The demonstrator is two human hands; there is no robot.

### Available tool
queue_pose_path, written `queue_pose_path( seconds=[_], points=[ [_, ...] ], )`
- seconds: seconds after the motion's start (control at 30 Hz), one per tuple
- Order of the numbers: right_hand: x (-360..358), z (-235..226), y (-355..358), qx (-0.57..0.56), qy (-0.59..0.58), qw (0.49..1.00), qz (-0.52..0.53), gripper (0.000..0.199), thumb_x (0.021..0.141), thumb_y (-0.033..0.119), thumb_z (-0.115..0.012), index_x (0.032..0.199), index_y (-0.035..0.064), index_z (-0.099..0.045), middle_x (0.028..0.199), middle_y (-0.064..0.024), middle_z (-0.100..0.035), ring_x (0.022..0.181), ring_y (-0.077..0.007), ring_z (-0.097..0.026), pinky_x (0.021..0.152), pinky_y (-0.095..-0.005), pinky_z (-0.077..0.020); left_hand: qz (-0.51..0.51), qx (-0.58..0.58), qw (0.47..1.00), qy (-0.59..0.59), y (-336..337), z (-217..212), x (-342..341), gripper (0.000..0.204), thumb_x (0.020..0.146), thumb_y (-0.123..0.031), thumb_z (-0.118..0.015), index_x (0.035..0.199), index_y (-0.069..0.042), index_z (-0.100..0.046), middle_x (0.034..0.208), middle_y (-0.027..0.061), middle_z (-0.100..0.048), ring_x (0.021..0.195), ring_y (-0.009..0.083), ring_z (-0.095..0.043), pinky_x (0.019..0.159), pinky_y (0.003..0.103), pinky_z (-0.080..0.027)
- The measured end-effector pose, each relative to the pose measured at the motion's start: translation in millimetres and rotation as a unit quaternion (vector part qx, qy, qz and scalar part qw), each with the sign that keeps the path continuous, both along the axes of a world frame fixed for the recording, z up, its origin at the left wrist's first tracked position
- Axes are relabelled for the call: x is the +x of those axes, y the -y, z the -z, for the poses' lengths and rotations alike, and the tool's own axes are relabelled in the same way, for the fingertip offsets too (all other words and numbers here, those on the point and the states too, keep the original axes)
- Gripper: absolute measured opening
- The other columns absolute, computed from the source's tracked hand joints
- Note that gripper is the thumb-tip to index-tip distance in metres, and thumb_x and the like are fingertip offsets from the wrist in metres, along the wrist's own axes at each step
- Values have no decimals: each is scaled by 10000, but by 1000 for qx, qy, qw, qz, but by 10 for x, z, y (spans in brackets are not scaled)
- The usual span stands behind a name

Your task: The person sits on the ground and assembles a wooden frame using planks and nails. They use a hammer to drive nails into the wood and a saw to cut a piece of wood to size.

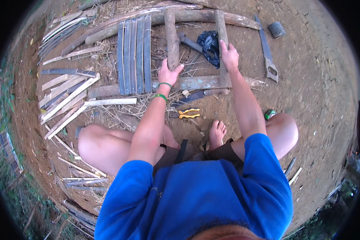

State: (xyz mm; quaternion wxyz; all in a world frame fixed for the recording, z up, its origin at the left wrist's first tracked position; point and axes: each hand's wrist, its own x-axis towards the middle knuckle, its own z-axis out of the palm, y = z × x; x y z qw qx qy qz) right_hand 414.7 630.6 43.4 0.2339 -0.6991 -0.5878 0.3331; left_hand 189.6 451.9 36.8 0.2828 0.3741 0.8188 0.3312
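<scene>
My left hand (169,75) is wrapped round the near end of a short round log (171,36), thumb out to its right side. My right hand (229,58) grips a second wooden pole (220,26) to the right, about halfway along. Both pieces run away from me, their far ends on a long log (196,16) at the back. The right pole reaches a nearer crosswise log (200,82); the left one ends short of it, in my hand. Left of them, several dark split slats (134,56) lie side by side across the two long logs.
Between the poles are a hammer (191,43) and a black plastic bag (209,44). Nearer lie a wooden-handled blade (194,98) and yellow-handled pliers (186,114). A handsaw (266,50), a dark cylinder (277,30) and a green tape measure (270,114) are rightward; split strips (68,96) pile leftward.
</scene>
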Motion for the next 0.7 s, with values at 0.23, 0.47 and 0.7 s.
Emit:
queue_pose_path(
  seconds=[0.23,0.47,0.7],
  points=[
    [-35,-214,51,-44,-33,998,-23,787,935,635,-585,1310,-56,-629,1192,-324,-680,1197,-449,-631,1041,-449,-471,3,7,1000,17,2,26,-30,640,855,-417,-767,1350,-76,-548,1111,273,-713,1065,468,-665,933,511,-514],
    [7,-81,30,-32,-39,998,-22,784,936,629,-592,1293,-68,-632,1113,-302,-713,1106,-427,-679,984,-448,-501,-29,40,998,26,34,59,-8,557,871,-365,-762,1285,-39,-582,1082,247,-728,1036,418,-691,920,470,-518],
    [-6,-29,-5,-70,-70,995,-9,779,933,627,-598,1312,-53,-629,1123,-304,-710,1095,-414,-688,974,-444,-510,-23,68,994,85,46,172,-117,555,877,-327,-773,1299,-21,-582,1102,199,-737,1020,322,-708,927,402,-519]
  ],
)
